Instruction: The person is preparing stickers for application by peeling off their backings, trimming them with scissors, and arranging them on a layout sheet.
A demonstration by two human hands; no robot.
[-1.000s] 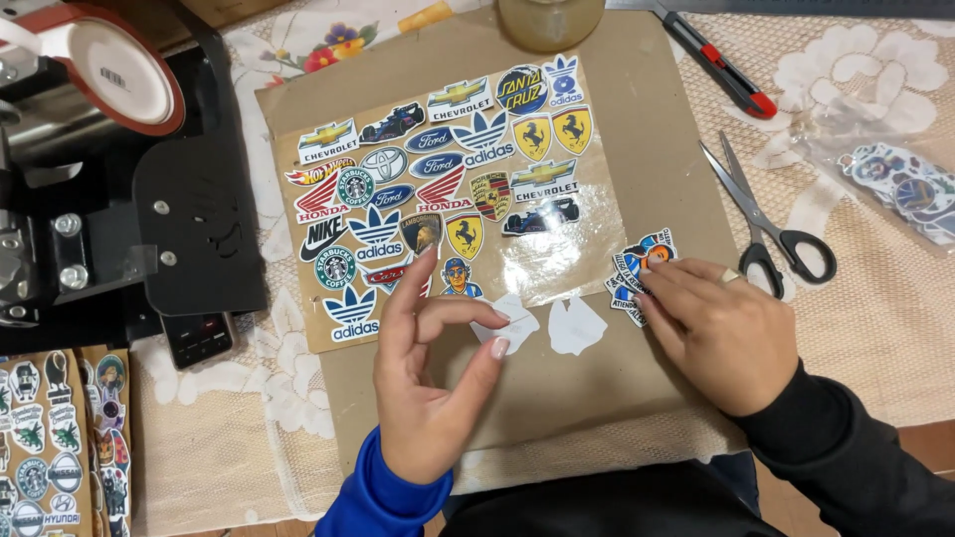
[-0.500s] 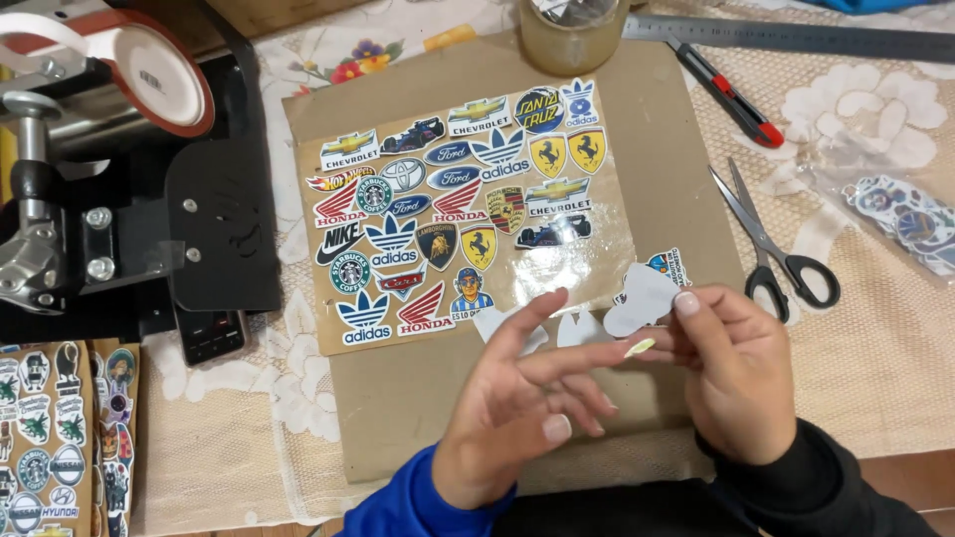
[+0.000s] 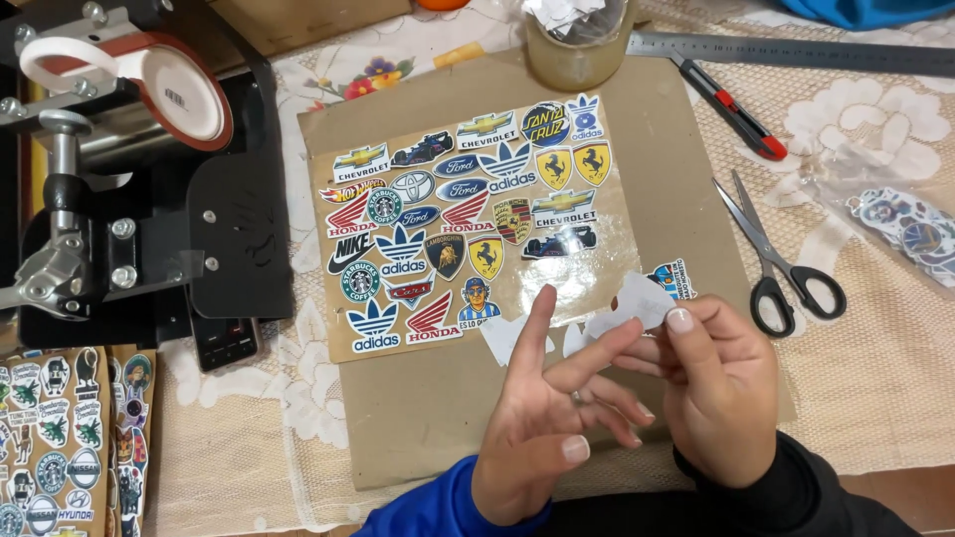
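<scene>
Just below the clear sticker sheet [image 3: 468, 224], both hands hovered over the brown cardboard mat [image 3: 418, 418]. Fingers of the left hand [image 3: 552, 418] were spread wide, their tips touching a small white backing scrap [image 3: 637, 301]. That scrap was pinched in the right hand [image 3: 721, 393], close beside the sheet's lower right corner. Farther right of the sheet, black-handled scissors [image 3: 781, 264] lay on the lace-covered desk [image 3: 875, 398].
</scene>
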